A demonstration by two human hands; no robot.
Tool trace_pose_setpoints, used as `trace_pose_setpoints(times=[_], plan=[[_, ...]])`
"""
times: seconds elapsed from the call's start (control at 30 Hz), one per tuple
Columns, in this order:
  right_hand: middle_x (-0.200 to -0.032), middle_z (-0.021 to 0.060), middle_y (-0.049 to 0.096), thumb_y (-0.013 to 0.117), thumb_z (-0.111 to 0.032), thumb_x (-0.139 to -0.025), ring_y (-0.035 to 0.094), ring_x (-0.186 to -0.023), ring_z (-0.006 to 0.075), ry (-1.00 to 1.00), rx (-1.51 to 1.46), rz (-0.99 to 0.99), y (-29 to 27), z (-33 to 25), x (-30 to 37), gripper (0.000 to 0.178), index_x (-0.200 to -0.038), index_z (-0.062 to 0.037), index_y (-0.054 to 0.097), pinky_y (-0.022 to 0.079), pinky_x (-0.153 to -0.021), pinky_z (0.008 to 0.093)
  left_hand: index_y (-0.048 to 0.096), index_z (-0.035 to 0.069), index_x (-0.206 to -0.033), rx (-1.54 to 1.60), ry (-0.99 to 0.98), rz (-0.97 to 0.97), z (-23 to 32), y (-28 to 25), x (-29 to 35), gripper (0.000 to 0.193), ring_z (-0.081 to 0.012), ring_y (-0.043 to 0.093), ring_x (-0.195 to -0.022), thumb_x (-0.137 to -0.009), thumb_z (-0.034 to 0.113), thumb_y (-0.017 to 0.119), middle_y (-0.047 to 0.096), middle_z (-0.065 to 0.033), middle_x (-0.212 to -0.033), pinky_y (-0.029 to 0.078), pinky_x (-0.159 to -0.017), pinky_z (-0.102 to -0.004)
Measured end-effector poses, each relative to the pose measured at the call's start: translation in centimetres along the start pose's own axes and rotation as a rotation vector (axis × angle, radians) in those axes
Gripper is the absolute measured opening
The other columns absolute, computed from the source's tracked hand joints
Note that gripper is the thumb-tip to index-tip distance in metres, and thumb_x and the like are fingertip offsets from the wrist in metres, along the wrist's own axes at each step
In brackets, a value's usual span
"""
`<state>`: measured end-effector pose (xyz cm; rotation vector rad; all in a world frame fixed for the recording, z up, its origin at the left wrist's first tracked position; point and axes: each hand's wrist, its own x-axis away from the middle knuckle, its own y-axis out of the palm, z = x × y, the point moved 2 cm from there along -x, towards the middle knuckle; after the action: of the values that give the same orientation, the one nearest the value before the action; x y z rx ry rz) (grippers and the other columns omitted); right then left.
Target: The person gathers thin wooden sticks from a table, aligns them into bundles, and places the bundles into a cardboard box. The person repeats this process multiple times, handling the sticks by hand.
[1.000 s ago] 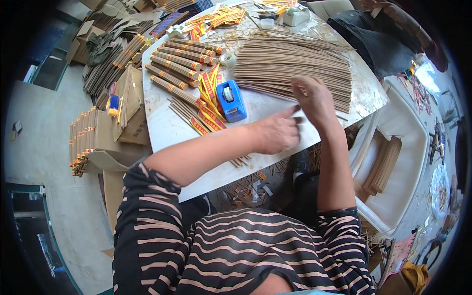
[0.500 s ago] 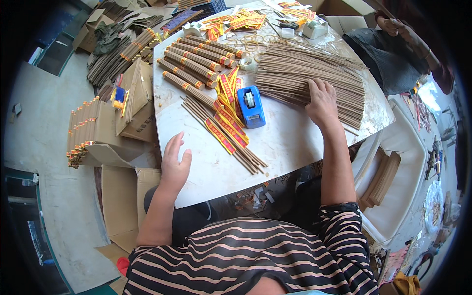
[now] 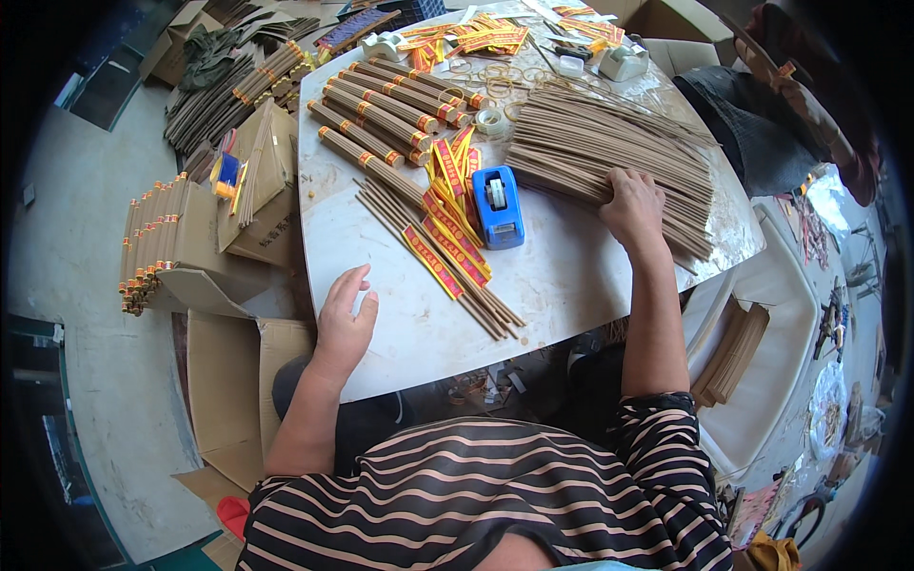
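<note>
My right hand has its fingers curled down into the near edge of a wide pile of brown incense sticks. My left hand hovers over the table's near left part, fingers apart and nothing in it. Between the hands lie a few loose sticks with red and yellow paper labels across them. A blue tape dispenser stands beside the labels. Farther left, finished bundles of incense with banded ends lie in a stack.
The white table carries a roll of clear tape, rubber bands and more labels at the back. Cardboard boxes stand to the left. On the right are a white tub and another person's hand.
My right hand has drawn its fingers in from lying flatter on the pile to curling into its near edge. My left hand stays nearly in place. The view has shifted slightly.
</note>
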<state>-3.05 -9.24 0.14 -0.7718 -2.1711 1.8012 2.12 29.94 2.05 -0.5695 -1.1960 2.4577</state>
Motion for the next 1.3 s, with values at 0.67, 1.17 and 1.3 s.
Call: trace_pose_setpoints(times=[0.67, 1.17, 1.3], plan=[[-0.097, 0.0084, 0.062, 0.061, -0.011, -0.073, 0.059, -0.088, 0.0309, -0.08, -0.17, 0.203, -2.7, -0.1, 0.7, 0.035, -0.107, -0.0151, 0.062, 0.047, -0.074, 0.0387, 0.053, 0.0, -0.116, 0.036, 0.012, -0.005, 0.5, -0.1, 0.7, 0.035, -0.0226, 0.059, -0.091, -0.082, 0.006, 0.057, 0.056, -0.0159, -0.112, 0.046, -0.083, -0.0311], [-0.072, 0.003, 0.056, 0.064, -0.015, -0.083, 0.05, -0.067, 0.0129, -0.427, -1.33, -0.887, -6.7, -13.9, 11.7, 0.021, -0.095, 0.0006, 0.054, 0.044, -0.063, 0.0279, 0.026, 0.001, -0.136, 1.433, -0.022, -0.304, 8.9, 1.2, -0.8, 0.087, -0.024, 0.046, -0.116, -0.074, 0.037, 0.074, 0.049, -0.0184, -0.121, 0.035, -0.1, -0.0379], [-0.072, -0.0005, 0.055, 0.069, -0.012, -0.077, 0.052, -0.067, 0.0068, -0.23, -1.351, -1.247, -4.8, -17.0, 14.0, 0.021, -0.09, -0.0004, 0.057, 0.044, -0.06, 0.0228, 0.049, 0.004, -0.112, 1.82, -0.145, -0.277, 8.4, -0.4, 0.0, 0.041, -0.0244, 0.061, -0.082, -0.077, 0.013, 0.068, 0.061, -0.0105, -0.083, 0.048, -0.084, -0.0395]])
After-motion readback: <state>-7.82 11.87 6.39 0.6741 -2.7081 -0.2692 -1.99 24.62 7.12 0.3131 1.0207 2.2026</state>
